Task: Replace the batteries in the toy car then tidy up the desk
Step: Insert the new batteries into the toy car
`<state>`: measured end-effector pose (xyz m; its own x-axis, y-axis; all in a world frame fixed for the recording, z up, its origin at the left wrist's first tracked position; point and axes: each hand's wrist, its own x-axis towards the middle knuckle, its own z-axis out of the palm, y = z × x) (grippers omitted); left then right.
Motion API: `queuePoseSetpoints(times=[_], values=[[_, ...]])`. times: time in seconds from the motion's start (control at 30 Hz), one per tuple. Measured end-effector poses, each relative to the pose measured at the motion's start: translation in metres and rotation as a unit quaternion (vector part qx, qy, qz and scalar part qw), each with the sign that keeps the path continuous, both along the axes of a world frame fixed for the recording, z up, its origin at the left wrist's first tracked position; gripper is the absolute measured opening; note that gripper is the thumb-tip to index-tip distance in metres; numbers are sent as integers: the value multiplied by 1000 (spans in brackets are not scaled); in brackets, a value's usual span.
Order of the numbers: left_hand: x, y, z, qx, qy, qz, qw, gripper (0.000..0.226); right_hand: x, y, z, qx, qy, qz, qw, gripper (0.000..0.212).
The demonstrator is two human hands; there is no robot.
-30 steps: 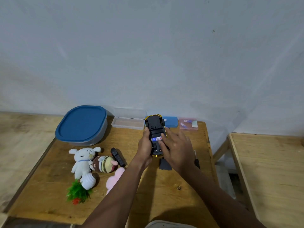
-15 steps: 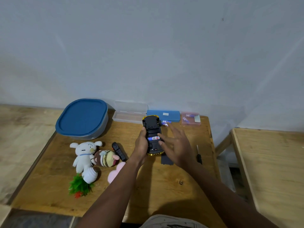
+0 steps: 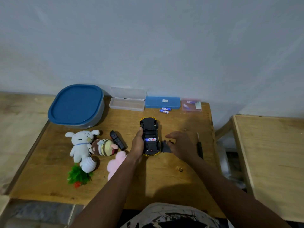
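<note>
Gripping the toy car on the wooden desk by a grey wall: left fingers; right fingers loose.

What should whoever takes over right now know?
Left hand: grips the car, which lies upside down on the desk.
Right hand: open, at the cover beside the car; contact unclear.
Done: cover off; one battery sits in the bay.
Two loose batteries lie by the blue case; screwdriver lies right of the right hand.
Left: probably finish the batteries, refit the cover, then tidy up the toys.
</note>
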<state>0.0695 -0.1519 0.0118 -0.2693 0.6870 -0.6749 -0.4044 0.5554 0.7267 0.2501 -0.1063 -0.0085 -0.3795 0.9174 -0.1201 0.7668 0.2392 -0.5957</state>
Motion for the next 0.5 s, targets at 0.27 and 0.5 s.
queuePoseSetpoints(times=[0.27, 0.5], values=[[-1, 9, 3, -8, 7, -1, 1000, 52, -16, 14, 0, 0, 7, -8, 1000, 27], [-5, 28, -5, 6, -25, -21, 999, 50, -26, 56, -9, -22, -28, -53, 998, 30]])
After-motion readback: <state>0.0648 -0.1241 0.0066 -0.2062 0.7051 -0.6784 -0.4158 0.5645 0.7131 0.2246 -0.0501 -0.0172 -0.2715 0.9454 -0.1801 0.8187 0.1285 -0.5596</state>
